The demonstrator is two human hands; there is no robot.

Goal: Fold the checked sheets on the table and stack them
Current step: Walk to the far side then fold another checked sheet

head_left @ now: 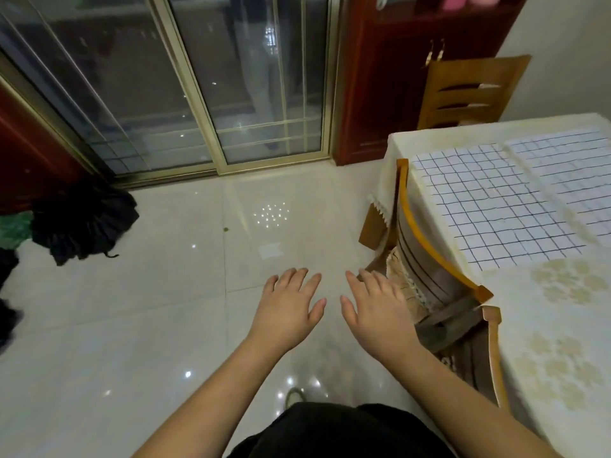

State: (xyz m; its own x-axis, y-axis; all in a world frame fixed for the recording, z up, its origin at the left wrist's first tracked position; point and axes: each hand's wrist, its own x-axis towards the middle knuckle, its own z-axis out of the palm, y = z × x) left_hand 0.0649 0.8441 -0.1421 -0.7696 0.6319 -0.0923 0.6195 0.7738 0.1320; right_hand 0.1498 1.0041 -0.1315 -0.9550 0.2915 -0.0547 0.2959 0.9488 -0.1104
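Note:
Two white sheets with a dark checked grid lie flat on the table point(562, 325) at the right. The nearer sheet point(489, 203) spreads across the table's left part, and the farther sheet point(568, 163) lies beside it toward the back right, partly cut off by the frame edge. My left hand point(289, 305) and my right hand point(377, 309) hover palm down over the floor, left of the table, fingers straight and spread. Neither hand touches a sheet or holds anything.
A wooden chair point(439, 259) with a striped cushion is pushed against the table's left side. Another chair point(469, 90) stands behind the table. A dark red cabinet point(396, 77) and glass sliding doors point(198, 87) lie ahead. Dark clothes point(82, 219) sit on the tiled floor at left.

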